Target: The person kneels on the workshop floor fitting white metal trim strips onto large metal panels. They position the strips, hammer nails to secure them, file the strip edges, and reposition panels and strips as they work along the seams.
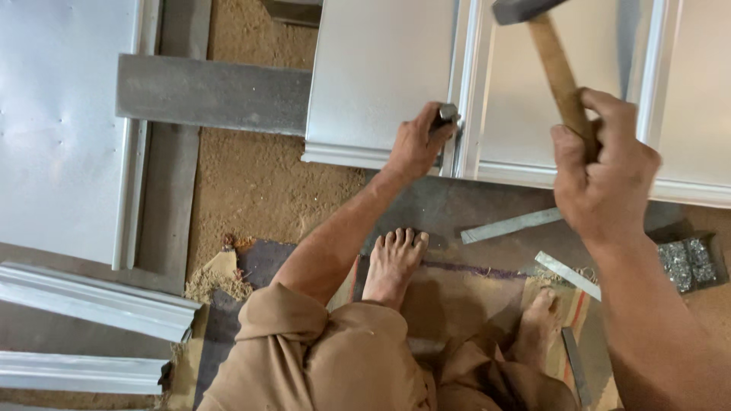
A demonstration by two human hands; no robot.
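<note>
The right hand (605, 171) is closed around the brown wooden handle of a steel-headed hammer (560, 72), raised above the grey sheet-metal panels (381, 76). The left hand (417, 144) grips a short dark metal punch (445, 116), set at the seam between two panels lying on the floor (251, 183).

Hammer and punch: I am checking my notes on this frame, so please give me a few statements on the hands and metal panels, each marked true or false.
1. The right hand holds a wooden-handled hammer raised. True.
2. The left hand lies flat and empty on the ground. False: it grips a metal punch set on the sheet-metal panels.
3. The person wears shoes. False: the foot is bare.
4. Loose metal strips lie near the feet. True.
</note>
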